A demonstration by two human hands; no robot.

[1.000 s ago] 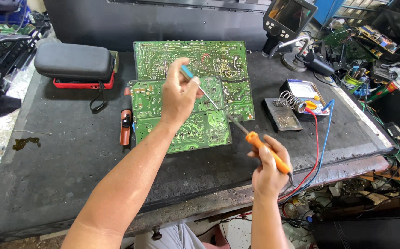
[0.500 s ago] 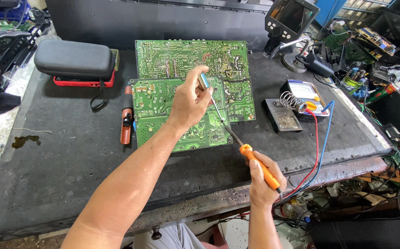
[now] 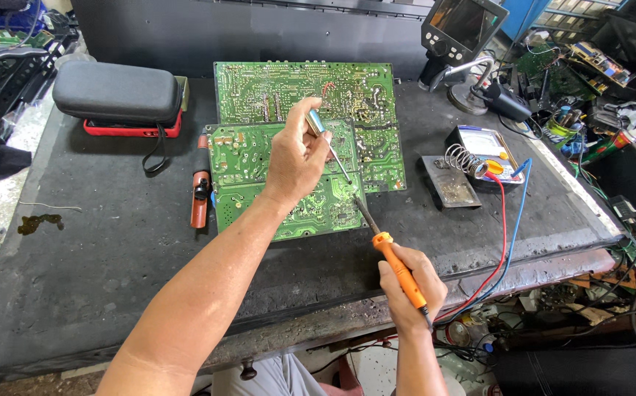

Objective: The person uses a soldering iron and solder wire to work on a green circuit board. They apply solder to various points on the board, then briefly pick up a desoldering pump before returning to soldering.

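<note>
the left hand (image 3: 297, 158) hovers over the smaller green circuit board (image 3: 259, 165), fingers pinched around a thin metal tool with a blue-grey grip (image 3: 316, 122); its slim shaft slants down to the right and the tip meets the board near the lower right corner. the right hand (image 3: 412, 284) is closed around the orange handle of a soldering iron (image 3: 398, 268), held low at the near edge of the table (image 3: 98, 279). the iron's dark tip points up and to the left and comes down on the same spot of the board, just beside the tip of the other tool.

the smaller board lies flat on the dark table, overlapping the near edge of a larger green circuit board (image 3: 296, 88) behind it. just left of the boards lies a red and black tool (image 3: 200, 183), pointing away from the person. further left, near the back, a grey zip case (image 3: 116, 90) sits on top of a red box (image 3: 133, 128). to the right of the boards are a dark metal stand with a coiled wire holder (image 3: 456, 172) and a multimeter (image 3: 488, 147), with a red lead (image 3: 503, 220) and a blue lead (image 3: 521, 213) running off the front of the table. a small screen on a stand (image 3: 461, 29) rises at the back right.
</note>
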